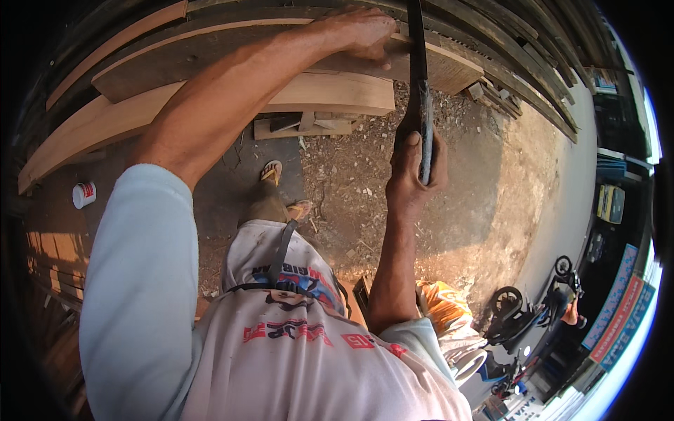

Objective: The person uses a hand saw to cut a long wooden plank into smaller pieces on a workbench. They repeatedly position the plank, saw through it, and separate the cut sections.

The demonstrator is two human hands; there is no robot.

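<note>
My right hand (415, 165) is wrapped round the grip of a handsaw, whose dark narrow blade (417, 52) points away from me. The blade crosses a thick wooden plank (453, 69) a little in from its right end; how deep it sits in the wood I cannot make out. Just left of the blade, my left hand (361, 35) lies on the plank with its fingers bent over it, gripping it. A paler plank (344, 92) lies on the near side, below my left forearm.
Long boards (519, 70) are stacked at the far side. Short offcuts (302, 128) prop the planks over chip-strewn ground (351, 182). A white tub (84, 195) is at left. An orange-and-white sack (447, 303) sits near my right elbow; a motorcycle (509, 312) and a person (572, 312) are beyond.
</note>
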